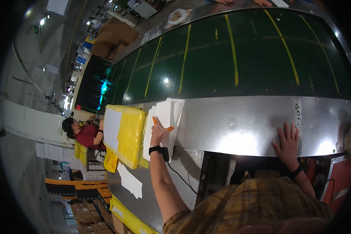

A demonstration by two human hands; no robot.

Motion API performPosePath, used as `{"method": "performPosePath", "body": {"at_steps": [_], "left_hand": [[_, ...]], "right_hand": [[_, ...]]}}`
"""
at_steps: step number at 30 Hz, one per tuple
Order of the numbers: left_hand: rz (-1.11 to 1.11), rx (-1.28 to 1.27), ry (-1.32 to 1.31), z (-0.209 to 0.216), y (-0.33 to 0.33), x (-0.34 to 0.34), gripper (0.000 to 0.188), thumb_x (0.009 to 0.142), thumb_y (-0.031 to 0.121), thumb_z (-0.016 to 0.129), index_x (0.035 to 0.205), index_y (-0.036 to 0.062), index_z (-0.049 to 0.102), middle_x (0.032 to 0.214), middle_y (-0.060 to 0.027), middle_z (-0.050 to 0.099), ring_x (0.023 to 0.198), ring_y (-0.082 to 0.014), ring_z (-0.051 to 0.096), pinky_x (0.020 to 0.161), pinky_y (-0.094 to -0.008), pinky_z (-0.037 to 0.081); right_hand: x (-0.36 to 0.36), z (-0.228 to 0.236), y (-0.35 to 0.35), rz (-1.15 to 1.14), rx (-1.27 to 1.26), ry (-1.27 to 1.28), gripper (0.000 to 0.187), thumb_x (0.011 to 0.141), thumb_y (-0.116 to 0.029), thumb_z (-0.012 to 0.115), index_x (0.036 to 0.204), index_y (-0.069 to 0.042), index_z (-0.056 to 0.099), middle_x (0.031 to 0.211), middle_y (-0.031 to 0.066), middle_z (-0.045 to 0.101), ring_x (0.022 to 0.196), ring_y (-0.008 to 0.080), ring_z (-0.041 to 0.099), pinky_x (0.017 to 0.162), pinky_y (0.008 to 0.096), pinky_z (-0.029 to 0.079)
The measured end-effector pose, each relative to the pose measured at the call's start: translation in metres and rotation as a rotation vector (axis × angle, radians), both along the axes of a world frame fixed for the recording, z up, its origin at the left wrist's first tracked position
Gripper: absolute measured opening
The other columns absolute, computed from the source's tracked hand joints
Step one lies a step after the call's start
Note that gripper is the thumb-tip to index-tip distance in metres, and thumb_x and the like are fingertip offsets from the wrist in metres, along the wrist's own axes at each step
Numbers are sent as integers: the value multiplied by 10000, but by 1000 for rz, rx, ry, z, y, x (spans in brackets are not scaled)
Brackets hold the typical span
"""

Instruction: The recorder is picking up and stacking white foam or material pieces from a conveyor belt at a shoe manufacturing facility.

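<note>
My left hand [158,133] rests on a loose, slightly fanned stack of white sheets [168,113] on the metal table. Orange covers sit on its thumb and one fingertip, which are spread apart; the other fingers are hard to make out. A dark band with a cable is around that wrist. Flat on the bare steel tabletop [238,124], my right hand [288,142] lies with fingers stretched, beside a worn strip of tape. Left of the sheets is a yellow plastic-wrapped bundle [130,134] with a white sheet [112,126] on it.
A green conveyor belt [210,58] with yellow lines runs beyond the table. At left, a person in a red top [87,134] works at the line. More white papers [129,180] lie on a lower metal surface, near another yellow package [130,218]. Another person's hands [263,2] show at the far edge.
</note>
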State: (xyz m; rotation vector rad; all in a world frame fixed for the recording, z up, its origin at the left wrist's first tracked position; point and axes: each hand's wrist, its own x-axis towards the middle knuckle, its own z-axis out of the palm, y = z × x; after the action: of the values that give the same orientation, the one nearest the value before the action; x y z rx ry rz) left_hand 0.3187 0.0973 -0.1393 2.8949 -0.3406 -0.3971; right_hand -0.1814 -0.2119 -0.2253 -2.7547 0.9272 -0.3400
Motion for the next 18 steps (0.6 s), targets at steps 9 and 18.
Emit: {"method": "performPosePath", "body": {"at_steps": [9,18], "left_hand": [[-52,185,11,-2,-7,-1,1156,644,379,869,1519,-17,225,1316,-357,488,1160,-481,572,1002,-462,482],[-183,179,-163,-27,7,12,1339,600,350,897,1568,36,26,1313,-393,516,1260,-544,474,1041,-492,451]], "right_hand": [[0,4,0,-13,32,-17,638,869,-347,651,1408,-51,483,1572,215,288,1465,469,183,1184,610,127],[0,-5,-3,-2,1,-10,624,857,-469,650,1345,-91,554,1491,227,385,1419,486,267,1166,628,187]]}}
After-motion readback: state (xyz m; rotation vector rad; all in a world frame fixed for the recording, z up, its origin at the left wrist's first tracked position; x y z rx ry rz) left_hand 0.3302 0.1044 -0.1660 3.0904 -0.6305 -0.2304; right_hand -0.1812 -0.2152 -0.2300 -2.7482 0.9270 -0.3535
